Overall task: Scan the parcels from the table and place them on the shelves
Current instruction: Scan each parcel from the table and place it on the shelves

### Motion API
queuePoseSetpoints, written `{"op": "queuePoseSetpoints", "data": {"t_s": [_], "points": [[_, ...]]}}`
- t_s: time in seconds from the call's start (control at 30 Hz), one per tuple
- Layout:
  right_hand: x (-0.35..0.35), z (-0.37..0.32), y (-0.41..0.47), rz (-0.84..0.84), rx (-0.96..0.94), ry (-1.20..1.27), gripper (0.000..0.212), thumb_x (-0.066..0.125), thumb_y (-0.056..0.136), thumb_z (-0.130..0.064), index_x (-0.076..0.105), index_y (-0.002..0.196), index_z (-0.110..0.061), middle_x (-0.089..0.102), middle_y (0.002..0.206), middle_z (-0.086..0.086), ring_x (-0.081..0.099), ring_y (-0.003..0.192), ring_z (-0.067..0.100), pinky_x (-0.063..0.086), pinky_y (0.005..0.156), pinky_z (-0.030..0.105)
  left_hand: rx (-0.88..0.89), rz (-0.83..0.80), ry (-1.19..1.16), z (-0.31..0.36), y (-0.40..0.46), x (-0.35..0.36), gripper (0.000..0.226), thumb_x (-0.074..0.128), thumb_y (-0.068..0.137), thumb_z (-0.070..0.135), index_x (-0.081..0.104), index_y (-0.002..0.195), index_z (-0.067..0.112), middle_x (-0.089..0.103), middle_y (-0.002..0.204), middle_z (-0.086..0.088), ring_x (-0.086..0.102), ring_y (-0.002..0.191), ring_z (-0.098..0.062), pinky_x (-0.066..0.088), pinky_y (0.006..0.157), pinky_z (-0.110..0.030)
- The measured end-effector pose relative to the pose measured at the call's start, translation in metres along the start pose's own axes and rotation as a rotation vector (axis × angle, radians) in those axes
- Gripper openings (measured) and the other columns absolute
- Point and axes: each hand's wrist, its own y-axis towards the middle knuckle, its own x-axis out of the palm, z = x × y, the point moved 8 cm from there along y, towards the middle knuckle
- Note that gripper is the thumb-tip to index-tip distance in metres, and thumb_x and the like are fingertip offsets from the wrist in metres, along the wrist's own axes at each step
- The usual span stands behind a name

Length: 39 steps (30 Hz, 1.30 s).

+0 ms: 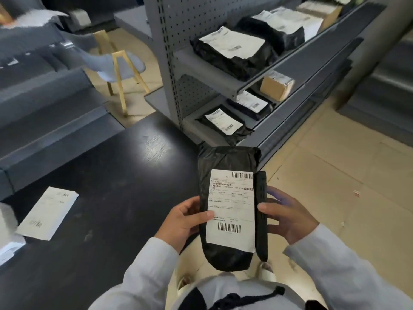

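A black plastic parcel [225, 162] with a white barcode label is held upright in front of me, past the table's right edge. My left hand [186, 217] grips its left side, thumb on the label. My right hand [288, 217] holds a slim black scanner [261, 211] upright against the parcel's right edge. The black table [111, 175] lies to the left with a white parcel [48, 212] on it. The grey shelves [223, 79] ahead carry several labelled parcels, among them a black bag [232, 52].
A small cardboard box [277, 86] sits on the middle shelf, a black bag [223, 125] on the lower one. A grey chair with wooden legs [120, 63] stands behind the table. More white packets [9, 245] lie at the table's left edge. Tiled floor [335, 164] opens to the right.
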Motion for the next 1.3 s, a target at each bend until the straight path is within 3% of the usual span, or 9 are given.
{"op": "queuePoseSetpoints", "data": {"t_s": [0.23, 0.5, 0.73, 0.93, 1.1, 1.3], "points": [[-0.12, -0.019, -0.001, 0.052, -0.047, 0.121, 0.099, 0.09, 0.028, -0.045, 0.066, 0.122, -0.027, 0.077, 0.106, 0.004, 0.069, 0.105, 0.029, 0.054, 0.096, 0.054, 0.043, -0.011, 0.133, 0.011, 0.028, 0.116, 0.037, 0.076, 0.079, 0.005, 0.07, 0.115, 0.008, 0.073, 0.114, -0.014, 0.069, 0.106, -0.035, 0.05, 0.098, -0.051], [-0.263, -0.017, 0.003, 0.081, -0.104, 0.218, 0.081, 0.084, 0.041, -0.04, 0.068, 0.12, -0.029, 0.077, 0.106, 0.005, 0.073, 0.1, 0.025, 0.059, 0.086, 0.047, -0.001, -0.066, 0.195, -0.002, 0.083, 0.25, 0.036, 0.07, 0.083, 0.009, 0.068, 0.118, 0.01, 0.073, 0.113, -0.011, 0.071, 0.103, -0.029, 0.054, 0.084, -0.04], [-0.352, -0.023, 0.012, 0.142, -0.151, 0.314, 0.081, 0.085, 0.041, -0.035, 0.069, 0.12, -0.026, 0.077, 0.104, 0.009, 0.074, 0.096, 0.028, 0.059, 0.084, 0.047, -0.018, -0.108, 0.287, 0.003, 0.132, 0.332, 0.031, 0.064, 0.089, 0.008, 0.066, 0.121, 0.008, 0.074, 0.111, -0.012, 0.072, 0.099, -0.028, 0.061, 0.077, -0.038], [-0.424, -0.037, 0.047, 0.232, -0.149, 0.376, 0.077, 0.084, 0.044, -0.032, 0.069, 0.119, -0.026, 0.077, 0.104, 0.01, 0.074, 0.093, 0.025, 0.06, 0.072, 0.037, -0.053, -0.157, 0.344, 0.012, 0.211, 0.399, 0.029, 0.064, 0.089, 0.003, 0.067, 0.117, 0.005, 0.073, 0.112, -0.012, 0.072, 0.101, -0.029, 0.06, 0.075, -0.033], [-0.491, -0.075, 0.096, 0.303, -0.112, 0.324, 0.08, 0.083, 0.041, -0.036, 0.067, 0.119, -0.029, 0.078, 0.103, 0.005, 0.074, 0.095, 0.023, 0.06, 0.08, 0.042, -0.092, -0.233, 0.355, 0.029, 0.299, 0.461, 0.031, 0.068, 0.087, 0.006, 0.067, 0.118, 0.007, 0.073, 0.113, -0.011, 0.071, 0.103, -0.029, 0.055, 0.089, -0.044], [-0.563, -0.151, 0.164, 0.343, -0.052, 0.258, 0.088, 0.085, 0.039, -0.04, 0.065, 0.124, -0.029, 0.077, 0.106, 0.004, 0.071, 0.101, 0.028, 0.058, 0.088, 0.051, -0.114, -0.284, 0.29, 0.073, 0.397, 0.523, 0.028, 0.065, 0.089, 0.007, 0.066, 0.118, 0.006, 0.074, 0.112, -0.009, 0.072, 0.1, -0.026, 0.059, 0.073, -0.03]]}}
